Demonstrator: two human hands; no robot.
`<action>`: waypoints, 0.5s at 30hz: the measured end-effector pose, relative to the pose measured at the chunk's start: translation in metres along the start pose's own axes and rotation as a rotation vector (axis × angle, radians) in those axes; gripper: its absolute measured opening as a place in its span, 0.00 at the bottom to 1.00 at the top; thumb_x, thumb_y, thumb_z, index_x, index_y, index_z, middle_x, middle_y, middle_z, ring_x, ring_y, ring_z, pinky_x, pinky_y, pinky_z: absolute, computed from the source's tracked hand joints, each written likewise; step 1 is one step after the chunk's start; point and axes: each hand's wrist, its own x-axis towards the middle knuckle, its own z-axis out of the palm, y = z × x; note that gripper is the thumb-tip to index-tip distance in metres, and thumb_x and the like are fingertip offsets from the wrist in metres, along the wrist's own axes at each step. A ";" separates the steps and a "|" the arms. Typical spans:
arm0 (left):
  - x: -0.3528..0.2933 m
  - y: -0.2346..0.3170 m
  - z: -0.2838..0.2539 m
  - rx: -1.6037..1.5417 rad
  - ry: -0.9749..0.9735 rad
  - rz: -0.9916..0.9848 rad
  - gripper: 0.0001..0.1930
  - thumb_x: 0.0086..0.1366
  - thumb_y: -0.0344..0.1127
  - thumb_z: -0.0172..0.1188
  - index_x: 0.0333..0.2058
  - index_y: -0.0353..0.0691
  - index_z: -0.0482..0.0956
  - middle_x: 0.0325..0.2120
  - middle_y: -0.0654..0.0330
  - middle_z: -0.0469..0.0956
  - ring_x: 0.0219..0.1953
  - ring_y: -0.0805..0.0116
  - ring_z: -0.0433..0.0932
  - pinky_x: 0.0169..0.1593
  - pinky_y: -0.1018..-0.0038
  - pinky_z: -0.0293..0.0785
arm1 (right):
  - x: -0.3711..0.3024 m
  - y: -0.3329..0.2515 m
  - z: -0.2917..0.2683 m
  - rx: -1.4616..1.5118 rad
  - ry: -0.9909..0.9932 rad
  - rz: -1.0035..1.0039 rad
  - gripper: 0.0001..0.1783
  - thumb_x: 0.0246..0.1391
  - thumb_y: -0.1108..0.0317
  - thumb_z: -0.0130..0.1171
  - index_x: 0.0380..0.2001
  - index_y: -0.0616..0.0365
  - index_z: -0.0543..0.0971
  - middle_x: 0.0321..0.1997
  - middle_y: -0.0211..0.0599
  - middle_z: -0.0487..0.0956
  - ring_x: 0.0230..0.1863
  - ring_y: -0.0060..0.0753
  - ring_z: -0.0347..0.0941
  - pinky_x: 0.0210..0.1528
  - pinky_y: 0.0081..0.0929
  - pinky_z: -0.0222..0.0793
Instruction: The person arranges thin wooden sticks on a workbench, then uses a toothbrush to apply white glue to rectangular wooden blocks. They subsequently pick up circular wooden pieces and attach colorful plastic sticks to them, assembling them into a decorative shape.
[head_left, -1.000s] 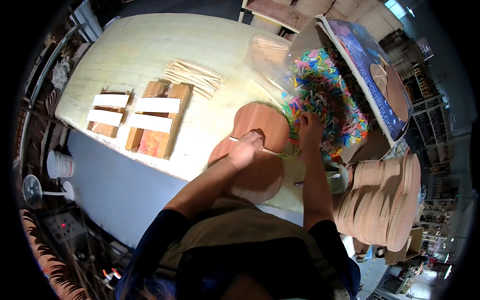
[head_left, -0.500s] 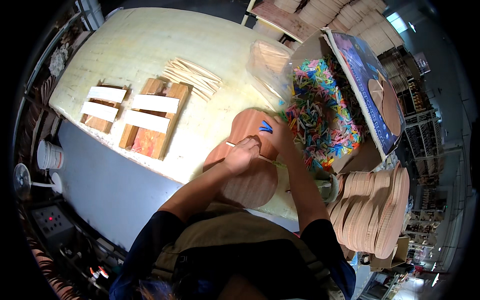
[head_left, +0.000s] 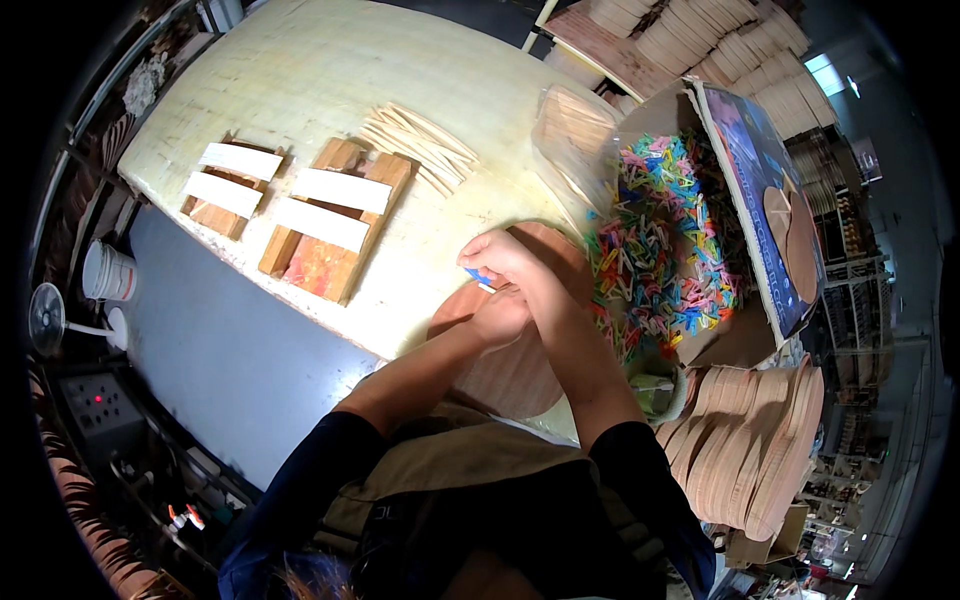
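Observation:
A brown wooden plate with a waisted, guitar-like outline lies at the table's near edge. Across its waist is a thin pale wooden strip, only its left end showing. My left hand rests closed on the plate over this strip, its fingertips partly hidden by my right forearm. My right hand has crossed above it and pinches a small blue clip right at the strip's left end. Whether the clip's jaws touch the wood, I cannot tell.
An open cardboard box full of colourful clips stands on the right. Below it is a stack of curved wooden pieces. Loose pale sticks, a plastic bag of sticks and two wooden blocks with white strips lie on the table.
My right hand has swung left with the blue clip, from the plate's upper right to the strip's left end. My left hand stays on the plate. The whole view has shifted slightly.

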 end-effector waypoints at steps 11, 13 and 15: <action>0.001 -0.009 0.005 0.114 -0.045 0.036 0.11 0.56 0.27 0.51 0.38 0.32 0.77 0.42 0.46 0.76 0.49 0.48 0.73 0.53 0.60 0.68 | -0.012 -0.005 0.004 -0.077 -0.015 0.050 0.08 0.54 0.70 0.61 0.37 0.62 0.81 0.20 0.31 0.74 0.17 0.20 0.66 0.20 0.22 0.63; 0.000 -0.008 0.001 0.132 0.024 0.117 0.10 0.55 0.26 0.52 0.36 0.33 0.77 0.41 0.48 0.75 0.48 0.49 0.72 0.51 0.61 0.69 | -0.017 -0.003 0.000 -0.184 -0.047 -0.054 0.10 0.54 0.70 0.61 0.38 0.63 0.81 0.23 0.32 0.77 0.21 0.21 0.70 0.23 0.22 0.66; 0.003 0.013 -0.016 0.184 0.098 0.231 0.08 0.54 0.26 0.54 0.34 0.34 0.76 0.39 0.50 0.74 0.47 0.51 0.72 0.50 0.62 0.69 | -0.033 0.011 -0.025 -0.207 0.185 -0.482 0.10 0.54 0.70 0.60 0.39 0.62 0.81 0.29 0.31 0.80 0.28 0.23 0.74 0.28 0.22 0.70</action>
